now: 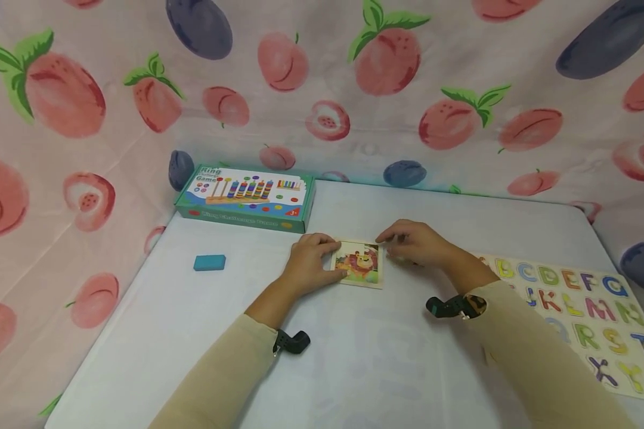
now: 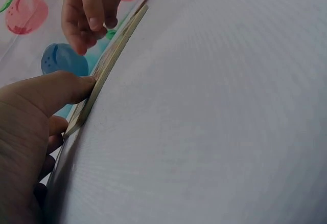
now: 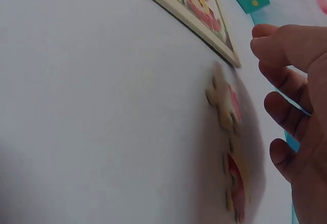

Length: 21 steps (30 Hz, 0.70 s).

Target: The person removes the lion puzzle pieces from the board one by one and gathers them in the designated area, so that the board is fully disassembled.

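A small square wooden jigsaw puzzle (image 1: 361, 263) with a lion picture lies on the white table; its top strip shows pale bare board. My left hand (image 1: 311, 262) grips it at the left side, thumb on the lower left and fingers at the upper left corner. In the left wrist view the thumb rests on the edge of the puzzle (image 2: 104, 70). My right hand (image 1: 421, 243) hovers beside the upper right corner, fingers loosely bent, with nothing visible in them. Below that hand, in the right wrist view, loose puzzle pieces (image 3: 225, 106) lie on the table, blurred.
A green Ring Challenge Game box (image 1: 247, 199) stands at the back left. A blue block (image 1: 209, 263) lies in front of it. On the right, an alphabet board (image 1: 560, 280) with coloured letters sits partly under my right forearm. A fruit-patterned cloth (image 1: 375, 131) hangs behind the table.
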Tool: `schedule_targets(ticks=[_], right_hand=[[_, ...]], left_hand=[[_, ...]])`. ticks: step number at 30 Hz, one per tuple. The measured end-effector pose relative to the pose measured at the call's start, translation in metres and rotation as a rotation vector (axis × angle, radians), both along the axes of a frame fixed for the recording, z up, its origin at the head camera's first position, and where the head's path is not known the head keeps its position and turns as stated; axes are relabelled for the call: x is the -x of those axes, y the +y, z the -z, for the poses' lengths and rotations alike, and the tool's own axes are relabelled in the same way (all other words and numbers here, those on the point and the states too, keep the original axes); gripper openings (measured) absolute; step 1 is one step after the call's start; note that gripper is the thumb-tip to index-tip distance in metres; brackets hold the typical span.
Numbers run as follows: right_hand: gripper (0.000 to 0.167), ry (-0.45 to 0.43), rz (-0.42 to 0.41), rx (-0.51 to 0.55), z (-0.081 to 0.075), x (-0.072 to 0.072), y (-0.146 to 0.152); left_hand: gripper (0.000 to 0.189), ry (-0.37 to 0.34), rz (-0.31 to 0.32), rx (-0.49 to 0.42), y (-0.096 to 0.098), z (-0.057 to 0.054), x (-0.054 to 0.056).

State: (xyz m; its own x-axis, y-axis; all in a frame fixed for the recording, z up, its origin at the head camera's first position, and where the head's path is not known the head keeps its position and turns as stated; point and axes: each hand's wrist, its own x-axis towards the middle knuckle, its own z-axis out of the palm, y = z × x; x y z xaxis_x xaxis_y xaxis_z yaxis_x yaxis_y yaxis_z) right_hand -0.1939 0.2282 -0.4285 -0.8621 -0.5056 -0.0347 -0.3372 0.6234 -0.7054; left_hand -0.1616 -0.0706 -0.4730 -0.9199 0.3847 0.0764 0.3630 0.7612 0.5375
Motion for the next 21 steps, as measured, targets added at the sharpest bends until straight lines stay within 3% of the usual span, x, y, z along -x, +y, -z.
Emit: schedule_targets(ticks=[4,11,21], right_hand=[[0.026,0.01,-0.064,-0.023,0.004,0.006,-0.016],[0.02,-0.021,-0.084,-0.116,0.01,0.008,-0.028],[0.016,0.047,-0.094,-0.074,0.016,0.007,-0.028]], left_hand=[[0.068,0.011,0.0,-0.008,-0.001,0.001,0.0],[0.069,0.007,0.018,-0.01,0.001,0.003,-0.001],[0.068,0.015,0.006,-0.005,0.0,0.001,0.001]])
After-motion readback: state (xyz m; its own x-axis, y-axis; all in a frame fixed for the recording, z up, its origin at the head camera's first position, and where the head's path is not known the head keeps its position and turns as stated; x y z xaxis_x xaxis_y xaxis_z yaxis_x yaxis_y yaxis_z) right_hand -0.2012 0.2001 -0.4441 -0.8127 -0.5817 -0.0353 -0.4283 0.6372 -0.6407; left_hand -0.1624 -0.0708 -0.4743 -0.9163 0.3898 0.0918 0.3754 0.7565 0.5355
